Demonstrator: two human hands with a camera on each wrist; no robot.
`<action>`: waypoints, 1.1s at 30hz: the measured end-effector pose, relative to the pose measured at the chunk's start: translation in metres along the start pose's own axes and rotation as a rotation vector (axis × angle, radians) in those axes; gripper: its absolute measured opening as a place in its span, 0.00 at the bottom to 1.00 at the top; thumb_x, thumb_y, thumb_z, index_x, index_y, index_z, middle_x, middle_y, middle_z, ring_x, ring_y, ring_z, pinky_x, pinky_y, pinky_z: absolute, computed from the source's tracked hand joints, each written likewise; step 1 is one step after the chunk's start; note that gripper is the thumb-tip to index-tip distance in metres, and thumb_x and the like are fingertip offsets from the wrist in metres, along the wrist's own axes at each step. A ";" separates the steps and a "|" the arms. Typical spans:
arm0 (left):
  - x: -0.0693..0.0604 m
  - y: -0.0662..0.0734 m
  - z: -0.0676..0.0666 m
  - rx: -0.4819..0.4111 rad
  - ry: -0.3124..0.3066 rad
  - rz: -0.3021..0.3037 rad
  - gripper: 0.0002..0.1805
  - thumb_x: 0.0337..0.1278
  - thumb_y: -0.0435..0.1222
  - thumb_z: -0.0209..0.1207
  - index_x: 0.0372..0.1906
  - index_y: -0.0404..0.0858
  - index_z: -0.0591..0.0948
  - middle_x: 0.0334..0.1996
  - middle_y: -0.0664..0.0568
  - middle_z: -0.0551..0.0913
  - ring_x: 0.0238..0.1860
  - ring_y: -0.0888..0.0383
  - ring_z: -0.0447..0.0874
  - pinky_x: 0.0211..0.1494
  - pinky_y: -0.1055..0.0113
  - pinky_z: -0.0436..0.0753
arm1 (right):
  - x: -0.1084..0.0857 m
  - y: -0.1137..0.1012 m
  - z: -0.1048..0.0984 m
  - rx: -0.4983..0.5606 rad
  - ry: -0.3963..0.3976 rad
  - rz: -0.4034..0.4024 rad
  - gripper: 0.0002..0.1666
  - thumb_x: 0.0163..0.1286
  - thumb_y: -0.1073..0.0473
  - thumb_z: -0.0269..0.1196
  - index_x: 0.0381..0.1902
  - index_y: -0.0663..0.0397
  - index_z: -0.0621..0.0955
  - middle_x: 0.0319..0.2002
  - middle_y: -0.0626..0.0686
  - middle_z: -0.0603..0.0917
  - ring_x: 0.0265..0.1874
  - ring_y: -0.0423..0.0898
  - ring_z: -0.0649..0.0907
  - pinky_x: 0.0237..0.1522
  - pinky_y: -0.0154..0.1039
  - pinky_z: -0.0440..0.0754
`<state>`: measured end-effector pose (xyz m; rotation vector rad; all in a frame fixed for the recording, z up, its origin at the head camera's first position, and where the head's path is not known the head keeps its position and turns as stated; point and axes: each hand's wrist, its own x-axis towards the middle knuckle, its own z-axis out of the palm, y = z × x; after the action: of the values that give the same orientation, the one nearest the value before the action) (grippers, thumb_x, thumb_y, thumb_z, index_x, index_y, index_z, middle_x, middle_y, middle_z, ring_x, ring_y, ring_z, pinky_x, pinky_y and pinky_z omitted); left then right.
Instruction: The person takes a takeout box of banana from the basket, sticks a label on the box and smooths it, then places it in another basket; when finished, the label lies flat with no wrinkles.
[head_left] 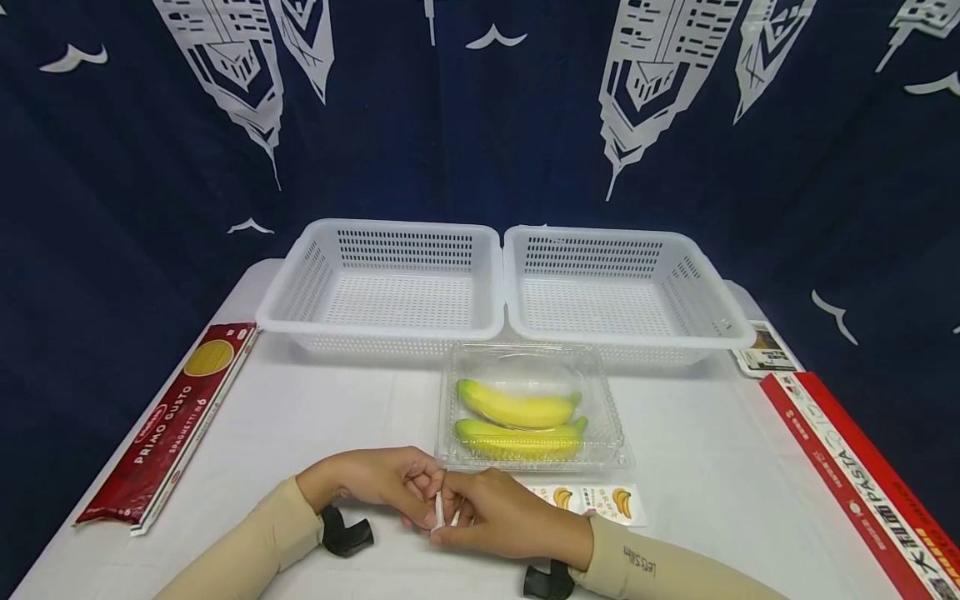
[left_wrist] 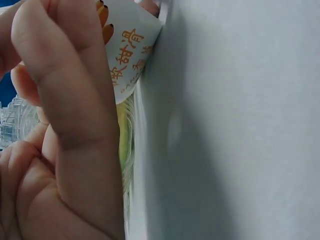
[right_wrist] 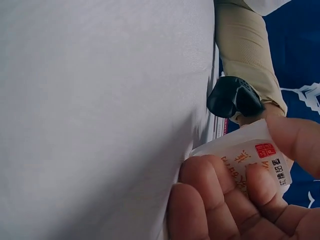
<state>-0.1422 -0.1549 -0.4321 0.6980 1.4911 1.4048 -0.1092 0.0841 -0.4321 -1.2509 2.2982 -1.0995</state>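
In the head view the left hand [head_left: 378, 482] and right hand [head_left: 513, 517] meet near the table's front edge, pinching a small white paper label [head_left: 439, 510] between their fingertips. The right wrist view shows the label [right_wrist: 250, 150] with orange characters and a red stamp, curved within the right hand's fingers [right_wrist: 215, 190]. Orange banana drawings mark the paper label [left_wrist: 132, 50] in the left wrist view, beyond the left hand [left_wrist: 70, 115]. A printed label strip [head_left: 592, 502] lies beside the right hand. Just behind sits a clear plastic box [head_left: 603, 400] with two bananas [head_left: 517, 408].
Two white perforated baskets [head_left: 405, 329] [head_left: 637, 337] stand side by side at the back. A red spaghetti pack [head_left: 168, 425] lies at left. At right are a long red pasta pack [head_left: 862, 483] and a small printed packet [head_left: 768, 350].
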 end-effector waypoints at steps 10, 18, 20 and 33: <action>-0.003 -0.002 -0.007 0.035 -0.009 -0.025 0.13 0.65 0.20 0.63 0.33 0.38 0.73 0.30 0.60 0.85 0.34 0.69 0.84 0.38 0.78 0.80 | -0.006 0.007 -0.001 -0.072 0.037 -0.063 0.14 0.75 0.59 0.71 0.34 0.48 0.76 0.22 0.34 0.70 0.22 0.23 0.66 0.24 0.22 0.69; -0.014 0.004 -0.012 0.094 0.031 -0.006 0.11 0.63 0.20 0.65 0.33 0.28 0.71 0.30 0.58 0.86 0.33 0.69 0.83 0.37 0.79 0.76 | -0.018 0.007 -0.007 -0.077 0.063 -0.026 0.17 0.73 0.63 0.70 0.31 0.48 0.71 0.21 0.32 0.66 0.22 0.24 0.65 0.24 0.23 0.65; -0.017 0.004 -0.013 0.107 0.045 -0.019 0.11 0.62 0.21 0.64 0.33 0.31 0.72 0.30 0.58 0.85 0.34 0.68 0.84 0.37 0.79 0.76 | -0.022 0.002 -0.012 -0.070 0.060 -0.016 0.17 0.74 0.64 0.68 0.31 0.48 0.71 0.21 0.32 0.64 0.21 0.25 0.63 0.23 0.23 0.63; -0.031 -0.003 -0.017 0.223 0.118 -0.055 0.10 0.59 0.22 0.66 0.33 0.35 0.77 0.29 0.58 0.84 0.30 0.70 0.79 0.35 0.79 0.72 | -0.036 0.001 -0.020 -0.045 0.046 -0.032 0.10 0.75 0.67 0.65 0.39 0.47 0.76 0.21 0.35 0.79 0.21 0.21 0.67 0.25 0.22 0.69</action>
<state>-0.1445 -0.1905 -0.4293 0.7147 1.7651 1.2688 -0.1008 0.1235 -0.4230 -1.2962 2.3565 -1.1043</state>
